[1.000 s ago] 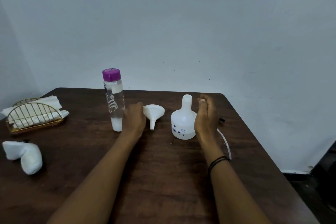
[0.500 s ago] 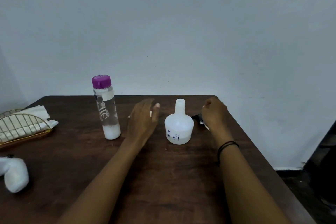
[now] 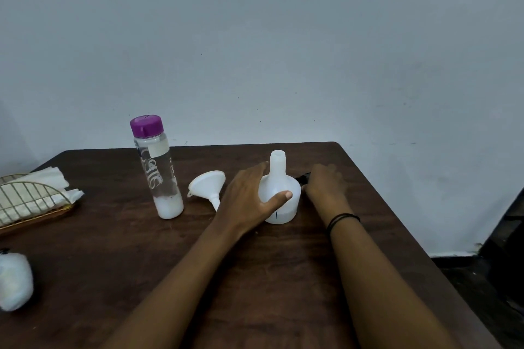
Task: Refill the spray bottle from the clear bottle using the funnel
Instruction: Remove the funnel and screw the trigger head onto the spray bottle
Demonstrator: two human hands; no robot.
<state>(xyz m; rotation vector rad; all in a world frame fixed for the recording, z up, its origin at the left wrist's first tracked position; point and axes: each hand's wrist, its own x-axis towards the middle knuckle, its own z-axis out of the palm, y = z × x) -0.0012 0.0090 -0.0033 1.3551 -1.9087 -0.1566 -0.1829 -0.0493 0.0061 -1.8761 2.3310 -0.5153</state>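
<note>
A dark, grained wooden worktop (image 3: 269, 278) is meeting a plain wall. The left hand (image 3: 249, 198) is wrapping the squat, translucent, uncapped spray bottle (image 3: 278, 176) at centre, between the white plastic funnel (image 3: 208, 183) and the right hand (image 3: 326, 184), whose grip is unclear.

— What did the left hand (image 3: 246, 198) cover?
— The spray bottle's (image 3: 289, 208) left side and the funnel's (image 3: 208, 183) spout tip.
— And the right hand (image 3: 326, 187)?
— It was blurred, and its fingers could not be read. A black part (image 3: 302, 177) poked out beside it, mostly hidden.
— Anything cut off?
— The left edge cropped the wire rack (image 3: 31, 201) and a white bundle (image 3: 14, 280). The bottom edge cropped the desk (image 3: 283, 278).
</note>
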